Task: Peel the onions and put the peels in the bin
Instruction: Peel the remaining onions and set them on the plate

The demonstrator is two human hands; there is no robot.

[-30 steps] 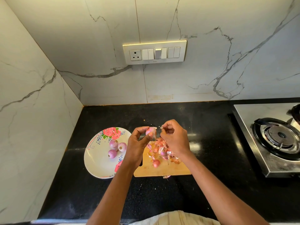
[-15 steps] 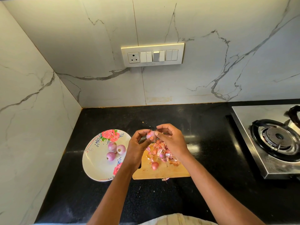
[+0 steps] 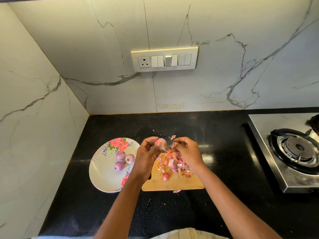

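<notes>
Head view: left hand [image 3: 146, 159] grips one small pale-pink peeled onion [image 3: 161, 144] between thumb and fingertips, above far end of light wooden cutting board [image 3: 174, 184]. Right hand [image 3: 187, 152] just beside it, fingertips pinching thin peel scrap. Heap of papery pink-brown onion peels [image 3: 174, 163] on board, one small round reddish unpeeled onion [image 3: 166, 176] beside heap. Three glossy purple peeled onions [image 3: 123, 160] cluster on round white rose-printed plate [image 3: 103, 176], left of board, on black speckled stone counter [image 3: 215, 135]. One steel gas burner [image 3: 293, 149] far right
</notes>
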